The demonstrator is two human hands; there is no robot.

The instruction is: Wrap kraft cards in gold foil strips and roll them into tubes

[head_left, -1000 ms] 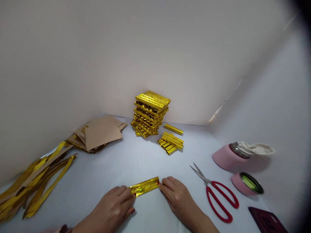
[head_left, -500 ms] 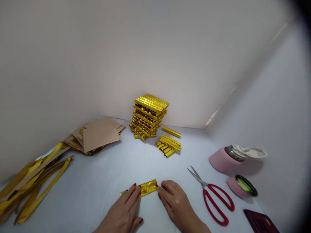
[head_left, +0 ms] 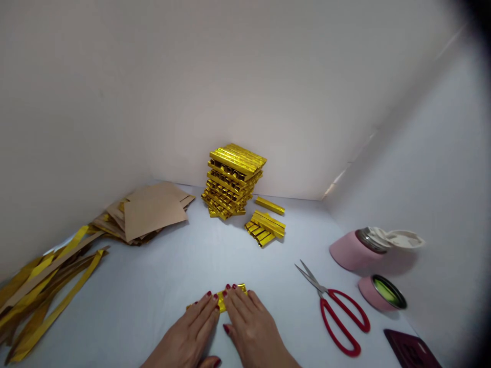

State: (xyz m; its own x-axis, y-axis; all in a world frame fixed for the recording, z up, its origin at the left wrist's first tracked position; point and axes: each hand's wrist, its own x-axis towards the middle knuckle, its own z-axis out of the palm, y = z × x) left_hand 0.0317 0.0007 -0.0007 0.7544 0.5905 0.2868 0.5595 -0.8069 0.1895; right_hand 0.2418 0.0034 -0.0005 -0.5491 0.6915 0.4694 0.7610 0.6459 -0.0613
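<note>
A folded strip of shiny gold paper (head_left: 221, 302) lies on the table in front of me, mostly covered by my fingers. My left hand (head_left: 187, 332) rests flat on its left part, fingers stretched out and thumb apart. Over the right part lies my right hand (head_left: 251, 327), also flat with fingers extended. Both hands press on the strip from above rather than grasp it. Beyond them stands a crisscross stack of folded gold paper sticks (head_left: 233, 179). To its right is a small layered group of sticks (head_left: 266, 227), with a single gold stick (head_left: 270, 205) behind.
Scissors with red handles (head_left: 333, 304) lie open on the right. Past them are a pink flask (head_left: 351, 250), a pink cup-shaped lid (head_left: 378, 294) and a dark red flat object (head_left: 410, 347). Brown paper sheets (head_left: 155, 212) and gold-brown strips (head_left: 49, 286) lie left. White walls enclose the back.
My right hand has moved left from the strip's right end and flattened over it, fingers now extended beside my left hand. My left hand stays on the strip. The view has shifted slightly.
</note>
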